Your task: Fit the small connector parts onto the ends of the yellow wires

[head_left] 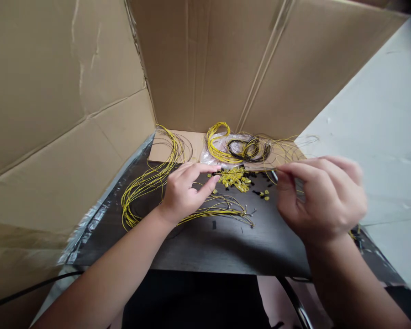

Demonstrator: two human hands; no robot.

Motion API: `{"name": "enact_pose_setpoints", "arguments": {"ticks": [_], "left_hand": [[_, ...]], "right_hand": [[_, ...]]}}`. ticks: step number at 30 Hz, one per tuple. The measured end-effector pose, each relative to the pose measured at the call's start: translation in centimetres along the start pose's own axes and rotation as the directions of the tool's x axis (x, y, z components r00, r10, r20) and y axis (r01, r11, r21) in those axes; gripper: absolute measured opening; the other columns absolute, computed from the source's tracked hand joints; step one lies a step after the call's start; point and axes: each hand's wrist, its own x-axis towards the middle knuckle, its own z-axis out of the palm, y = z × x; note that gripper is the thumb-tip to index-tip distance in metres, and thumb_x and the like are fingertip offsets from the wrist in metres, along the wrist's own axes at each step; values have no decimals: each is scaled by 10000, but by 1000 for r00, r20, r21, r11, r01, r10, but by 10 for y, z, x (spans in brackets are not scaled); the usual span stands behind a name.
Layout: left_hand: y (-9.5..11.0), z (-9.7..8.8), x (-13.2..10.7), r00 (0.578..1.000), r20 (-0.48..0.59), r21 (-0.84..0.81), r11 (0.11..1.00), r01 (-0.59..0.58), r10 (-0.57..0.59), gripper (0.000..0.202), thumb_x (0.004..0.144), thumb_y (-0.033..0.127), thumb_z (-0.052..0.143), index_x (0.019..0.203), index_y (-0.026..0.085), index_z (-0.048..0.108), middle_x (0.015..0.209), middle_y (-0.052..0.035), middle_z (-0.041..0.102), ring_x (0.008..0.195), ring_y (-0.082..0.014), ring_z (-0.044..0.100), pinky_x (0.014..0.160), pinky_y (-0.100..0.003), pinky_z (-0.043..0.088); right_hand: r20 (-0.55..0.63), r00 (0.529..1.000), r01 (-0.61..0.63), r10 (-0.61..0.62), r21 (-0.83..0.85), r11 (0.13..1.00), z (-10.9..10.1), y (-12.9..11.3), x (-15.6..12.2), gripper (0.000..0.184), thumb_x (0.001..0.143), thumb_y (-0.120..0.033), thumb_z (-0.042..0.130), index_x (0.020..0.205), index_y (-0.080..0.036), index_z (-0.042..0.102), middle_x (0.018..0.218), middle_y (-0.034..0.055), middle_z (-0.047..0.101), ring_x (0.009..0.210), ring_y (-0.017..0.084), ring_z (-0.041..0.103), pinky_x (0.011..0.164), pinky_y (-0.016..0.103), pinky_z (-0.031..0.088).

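Note:
My left hand (185, 192) pinches the end of a thin wire (246, 172) between thumb and forefinger, just left of a heap of small yellow connectors (235, 178). My right hand (320, 201) is closed in a pinch on the same wire's other end, to the right of the heap. The wire runs taut between the two hands above the dark tabletop (226, 242). A bundle of yellow wires (147, 183) loops to the left of my left hand and passes under it.
Tall cardboard walls (205, 68) enclose the table at the back and left. Coils of yellow and black wires (241, 148) lie on a plastic bag at the back. Small black pieces (260, 192) are scattered near the heap. A pale wall (380, 128) is on the right.

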Motion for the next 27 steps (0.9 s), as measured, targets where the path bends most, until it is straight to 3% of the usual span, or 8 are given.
{"name": "enact_pose_setpoints", "arguments": {"ticks": [8, 12, 16, 18, 21, 24, 27], "left_hand": [[-2, -6, 2, 996, -20, 147, 986, -84, 88, 157, 796, 204, 728, 931, 212, 649, 868, -14, 759, 766, -150, 673, 795, -339, 528], [0, -9, 2, 991, -44, 147, 982, -122, 130, 171, 780, 208, 739, 912, 219, 632, 819, -3, 732, 748, -154, 639, 764, -335, 510], [6, -11, 3, 988, -64, 102, 986, -134, 141, 188, 779, 169, 737, 943, 214, 657, 805, 0, 710, 724, -141, 591, 738, -322, 484], [8, -11, 4, 996, -55, 54, 996, -73, 76, 171, 794, 166, 723, 951, 211, 673, 757, 7, 674, 694, -133, 562, 727, -317, 475], [10, -9, 5, 990, -62, -89, 989, 117, -123, 95, 831, 211, 701, 918, 197, 666, 764, -7, 632, 717, -135, 560, 710, -303, 486], [8, -6, 7, 969, -29, -261, 937, 232, -247, 97, 849, 249, 702, 891, 188, 638, 906, -52, 677, 863, -159, 631, 807, -324, 522], [8, -4, 6, 944, 68, -384, 865, 324, -324, 116, 857, 244, 711, 927, 184, 641, 888, -45, 702, 840, -150, 682, 793, -298, 551]], "right_hand": [[-108, 994, 1, -6, -45, 999, -13, 13, -4, 312, 762, -93, 737, 1026, -234, 648, 793, 32, 733, 681, 220, 678, 813, 407, 535], [-134, 991, 21, -29, -64, 998, -13, 26, -10, 348, 703, -69, 770, 1003, -213, 668, 763, 51, 736, 668, 229, 691, 774, 390, 552], [-223, 967, 98, -121, -111, 989, -13, 38, -15, 346, 678, -117, 796, 975, -244, 674, 665, 10, 705, 557, 190, 653, 665, 347, 548], [-223, 964, 123, -147, -122, 985, -13, 39, -18, 335, 691, -104, 770, 984, -237, 678, 675, 18, 707, 560, 192, 644, 673, 356, 544], [-133, 975, 170, -180, -83, 982, -11, 34, -27, 323, 707, -95, 747, 996, -221, 678, 750, 31, 724, 605, 190, 640, 709, 358, 545], [-53, 983, 177, -178, -21, 984, -6, 29, -37, 334, 697, -94, 760, 1000, -199, 665, 787, 35, 724, 629, 183, 634, 723, 362, 535], [-61, 988, 140, -143, -52, 989, -2, 28, -45, 320, 707, -102, 764, 995, -179, 649, 783, 41, 716, 649, 181, 636, 714, 355, 514]]}}
